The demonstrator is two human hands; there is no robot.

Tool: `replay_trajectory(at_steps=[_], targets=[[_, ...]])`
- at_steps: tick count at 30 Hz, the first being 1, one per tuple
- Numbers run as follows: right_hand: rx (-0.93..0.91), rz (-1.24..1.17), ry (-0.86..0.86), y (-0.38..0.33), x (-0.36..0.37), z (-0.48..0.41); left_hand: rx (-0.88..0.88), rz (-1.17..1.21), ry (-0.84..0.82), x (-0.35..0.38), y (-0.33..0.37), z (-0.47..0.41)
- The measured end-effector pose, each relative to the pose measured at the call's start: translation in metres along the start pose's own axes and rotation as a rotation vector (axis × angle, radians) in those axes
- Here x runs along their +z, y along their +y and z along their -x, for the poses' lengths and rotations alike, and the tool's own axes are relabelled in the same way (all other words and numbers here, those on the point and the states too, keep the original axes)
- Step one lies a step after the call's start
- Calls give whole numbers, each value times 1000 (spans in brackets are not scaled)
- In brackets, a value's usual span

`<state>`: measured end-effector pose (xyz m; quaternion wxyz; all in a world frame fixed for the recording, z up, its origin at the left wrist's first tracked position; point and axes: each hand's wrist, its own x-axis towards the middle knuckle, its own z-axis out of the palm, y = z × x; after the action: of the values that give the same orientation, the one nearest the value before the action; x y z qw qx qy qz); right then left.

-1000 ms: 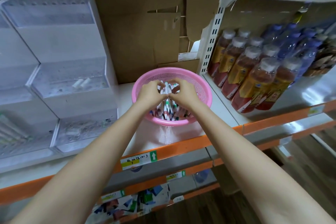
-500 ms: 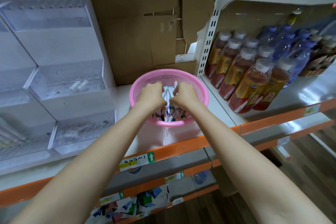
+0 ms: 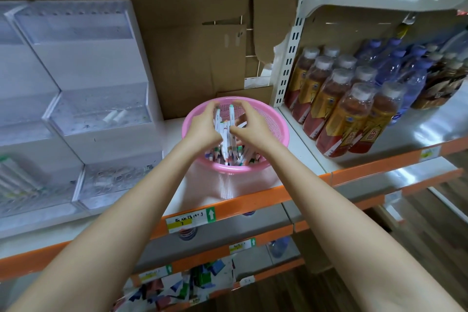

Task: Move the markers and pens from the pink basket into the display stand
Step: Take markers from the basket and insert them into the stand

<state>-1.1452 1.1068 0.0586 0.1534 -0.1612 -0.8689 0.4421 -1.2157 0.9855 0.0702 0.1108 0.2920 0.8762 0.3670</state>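
Head view: left hand [image 3: 202, 127] and right hand [image 3: 254, 129] curl their fingers round upright markers [image 3: 224, 127] between them, pink basket [image 3: 279, 134] beneath. Risk: the two-sided clasp looks loose, so outer ones may slip out en route to the display stand [image 3: 101, 119], leftward.

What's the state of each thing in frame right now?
Pink basket: upright, part-filled.
Loose markers: lying in the basket.
Marker bundle: upright, raised partly above the rim.
Left hand: grips the bundle's left side.
Right hand: grips the bundle's right side.
Display stand: left of basket, middle tier holds two white pieces.
Bottles: capped, upright.
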Motion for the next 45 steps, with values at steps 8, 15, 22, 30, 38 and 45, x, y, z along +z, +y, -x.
replay_trajectory(at_steps=[8, 15, 22, 30, 38, 45], targets=[[-180, -113, 108, -24, 4, 15, 261, 179, 260, -23, 3, 22], [-278, -211, 111, -52, 25, 23, 329, 223, 361, -57, -13, 49], [-292, -223, 44, -89, 74, 30, 321, 176, 456, -100, -42, 84], [-376, -219, -11, -152, 137, 33, 251, 131, 543, -162, -102, 120], [-411, -226, -51, -195, 199, 42, 193, 124, 581, -210, -152, 149], [-385, -224, -18, -212, 233, 47, 232, 173, 576, -232, -179, 150]])
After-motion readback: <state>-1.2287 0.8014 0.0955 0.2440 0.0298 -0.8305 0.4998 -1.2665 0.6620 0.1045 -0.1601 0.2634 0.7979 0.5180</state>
